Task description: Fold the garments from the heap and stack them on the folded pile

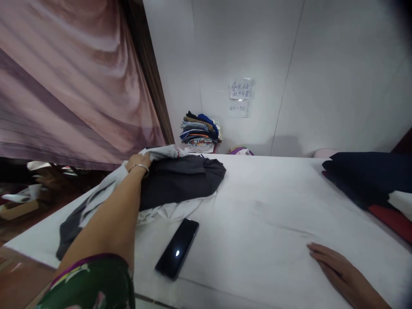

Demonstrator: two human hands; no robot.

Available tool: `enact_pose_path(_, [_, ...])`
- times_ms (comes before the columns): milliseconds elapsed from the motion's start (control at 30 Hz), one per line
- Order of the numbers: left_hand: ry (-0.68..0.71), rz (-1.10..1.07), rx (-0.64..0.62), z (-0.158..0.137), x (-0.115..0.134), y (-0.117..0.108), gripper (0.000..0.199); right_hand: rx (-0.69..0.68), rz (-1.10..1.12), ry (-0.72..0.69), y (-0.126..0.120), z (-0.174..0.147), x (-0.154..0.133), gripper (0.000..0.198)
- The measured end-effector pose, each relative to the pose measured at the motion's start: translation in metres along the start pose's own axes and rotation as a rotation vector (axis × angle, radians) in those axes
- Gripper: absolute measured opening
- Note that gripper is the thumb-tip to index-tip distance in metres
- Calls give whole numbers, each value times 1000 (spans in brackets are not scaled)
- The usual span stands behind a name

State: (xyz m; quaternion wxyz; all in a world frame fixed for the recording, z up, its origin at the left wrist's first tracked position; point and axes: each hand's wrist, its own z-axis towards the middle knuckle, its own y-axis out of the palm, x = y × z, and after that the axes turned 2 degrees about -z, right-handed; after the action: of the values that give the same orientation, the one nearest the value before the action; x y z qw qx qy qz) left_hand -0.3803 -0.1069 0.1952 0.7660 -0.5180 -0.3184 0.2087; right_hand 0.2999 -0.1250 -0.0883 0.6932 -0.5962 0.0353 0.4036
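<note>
My left hand (137,163), with a bracelet at the wrist, reaches to the far left of the table and grips a light grey garment (165,152) with some printing on it; the fingertips are hidden in the cloth. Right beside it lies a dark grey garment (183,176), bunched over a whitish cloth (174,211). More grey cloth spreads under my left forearm. My right hand (337,268) rests at the lower right, fingers stretched out on the white table (257,240), holding nothing. A black phone (177,249) lies face up between my arms.
Folded dark navy clothes (370,176) with a red piece (389,221) lie along the right edge. A stack of folded clothes (200,131) stands beyond the far edge by the wall. Handwritten paper signs (241,89) hang above. A pink curtain (74,77) hangs at left.
</note>
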Motion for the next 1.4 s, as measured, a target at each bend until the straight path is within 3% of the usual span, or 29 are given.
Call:
enact_pose_path(67, [-9, -3, 100, -4, 33, -23, 68, -3, 12, -8, 0, 1, -1, 36])
enact_pose_path(167, [118, -35, 217, -24, 97, -47, 61, 8, 30, -16, -2, 3, -5, 34])
enact_pose_path(200, [185, -88, 283, -37, 120, -51, 60, 15, 37, -17, -3, 4, -8, 33])
enact_pose_path(267, [311, -182, 295, -74, 167, -46, 56, 19, 51, -17, -5, 6, -13, 30])
enact_pose_path(333, [472, -248, 260, -122, 209, -24, 51, 17, 59, -21, -8, 8, -19, 28])
enact_pose_path(467, [871, -356, -94, -234, 264, 55, 31, 25, 82, -41, -14, 11, -31, 26])
enact_pose_path(633, [1148, -367, -334, -354, 294, 147, 26, 36, 224, 58, -20, 15, -36, 35])
enact_pose_path(767, [1290, -281, -305, -407, 299, 175, 21, 138, 447, 263, -24, 17, -33, 45])
enact_pose_path(900, [1323, -303, -266, -415, 290, 168, 29, 157, 597, 325, -26, 20, -33, 49])
enact_pose_path(1033, [1263, -355, -214, -387, 284, 142, 33, 139, 671, 316, -29, 23, -41, 46])
enact_pose_path(1133, [1101, -387, -97, -358, 283, 133, 43, 140, 701, 288, -32, 23, -48, 43])
enact_pose_path(1267, [845, -313, -184, -327, 275, 144, 65, 172, 760, 296, -28, 23, -46, 47])
enact_pose_path(1400, [717, -367, -236, -310, 261, 154, 44, 183, 755, 329, -22, 22, -39, 56])
